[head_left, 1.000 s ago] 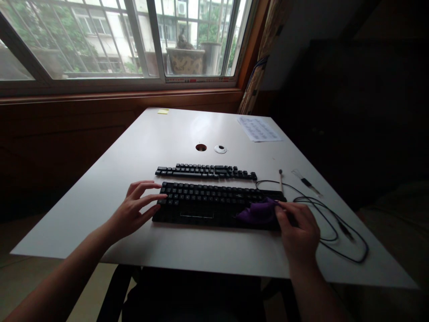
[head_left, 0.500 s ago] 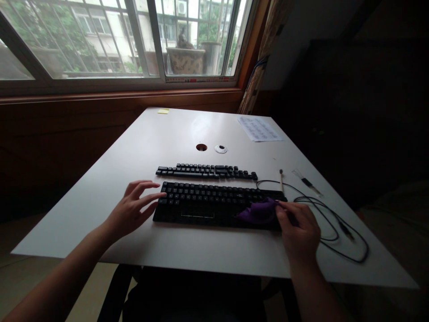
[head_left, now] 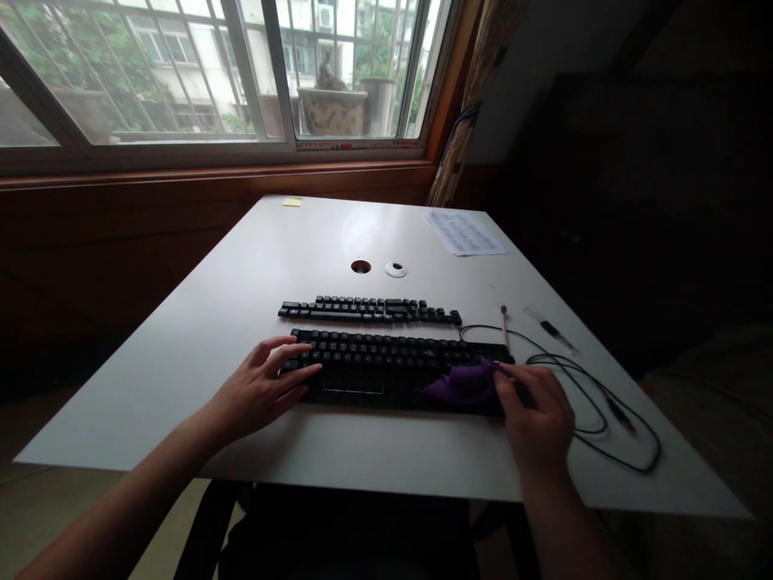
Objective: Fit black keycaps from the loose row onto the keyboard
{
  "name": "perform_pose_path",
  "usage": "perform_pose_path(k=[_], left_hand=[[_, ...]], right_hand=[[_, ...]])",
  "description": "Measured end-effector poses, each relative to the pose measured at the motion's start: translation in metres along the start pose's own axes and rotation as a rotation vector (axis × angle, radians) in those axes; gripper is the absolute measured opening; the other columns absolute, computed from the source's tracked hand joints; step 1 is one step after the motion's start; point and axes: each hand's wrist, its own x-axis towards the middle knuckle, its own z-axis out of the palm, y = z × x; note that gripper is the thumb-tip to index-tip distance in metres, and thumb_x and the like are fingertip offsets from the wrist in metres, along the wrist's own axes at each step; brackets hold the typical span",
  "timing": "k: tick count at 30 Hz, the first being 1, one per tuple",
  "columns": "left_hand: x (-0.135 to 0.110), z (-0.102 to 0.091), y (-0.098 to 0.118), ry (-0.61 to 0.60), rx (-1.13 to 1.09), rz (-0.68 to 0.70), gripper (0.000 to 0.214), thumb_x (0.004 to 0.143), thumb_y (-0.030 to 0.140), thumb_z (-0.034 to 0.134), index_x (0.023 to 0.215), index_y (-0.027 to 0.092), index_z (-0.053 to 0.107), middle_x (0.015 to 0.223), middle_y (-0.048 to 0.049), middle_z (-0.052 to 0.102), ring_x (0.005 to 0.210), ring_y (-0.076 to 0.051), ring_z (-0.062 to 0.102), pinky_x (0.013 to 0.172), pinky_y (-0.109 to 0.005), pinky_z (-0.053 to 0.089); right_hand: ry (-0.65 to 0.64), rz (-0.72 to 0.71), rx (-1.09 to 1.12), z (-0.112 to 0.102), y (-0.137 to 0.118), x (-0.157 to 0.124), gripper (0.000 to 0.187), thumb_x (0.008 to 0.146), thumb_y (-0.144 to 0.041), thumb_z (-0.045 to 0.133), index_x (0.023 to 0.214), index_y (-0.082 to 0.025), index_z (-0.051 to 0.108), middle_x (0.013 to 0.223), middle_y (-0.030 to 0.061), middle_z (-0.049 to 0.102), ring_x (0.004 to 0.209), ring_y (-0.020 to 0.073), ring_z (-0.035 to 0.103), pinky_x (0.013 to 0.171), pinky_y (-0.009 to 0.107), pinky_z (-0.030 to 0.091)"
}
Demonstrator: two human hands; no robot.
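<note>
A black keyboard point(head_left: 386, 350) lies across the white table, its lower rows and right part largely stripped of keycaps. Over its left end rests my left hand point(head_left: 266, 387), fingers apart, fingertips at the left keys. At the right end, my right hand point(head_left: 540, 411) pinches a purple cloth point(head_left: 462, 382) that lies crumpled on the bare part of the board. Rows of loose black keycaps point(head_left: 368, 309) stand lined up just behind the keyboard.
Right of the keyboard are a coiled black cable point(head_left: 604, 415), a small brush or swab point(head_left: 505, 318) and a wire keycap puller point(head_left: 549, 328). A printed sheet point(head_left: 468, 232), a white grommet cover point(head_left: 396, 270), a table hole point(head_left: 361, 267) and a yellow note point(head_left: 293, 202) lie farther back.
My left hand has moved right, from beside the keyboard's left edge onto its left keys. My right hand and the purple cloth stay nearly in place.
</note>
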Motion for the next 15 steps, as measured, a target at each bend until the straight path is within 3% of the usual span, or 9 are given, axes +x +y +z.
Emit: perform_pose_path(k=[10,15], left_hand=[[0.004,-0.009,-0.004,0.096,-0.135,-0.007,0.036,0.095,0.016,0.068,0.128,0.03,0.07,0.135,-0.0081,0.062,0.133,-0.031,0.05,0.108,-0.051,0.051],[0.023,-0.012,-0.031,0.212,-0.106,-0.071,0.028,0.096,0.017,0.067,0.121,0.028,0.071,0.117,-0.0066,0.069,0.112,-0.026,0.059,0.099,-0.046,0.052]], right_hand=[[0.004,0.001,0.003,-0.001,0.001,-0.001,0.01,0.094,-0.026,0.071,0.102,-0.021,0.076,0.095,0.003,0.069,0.081,0.0175,0.064,0.08,0.035,0.052],[0.002,-0.005,0.003,-0.001,0.0,0.0,0.009,0.094,-0.025,0.071,0.101,-0.021,0.075,0.094,0.003,0.068,0.08,0.0174,0.064,0.078,0.035,0.052]])
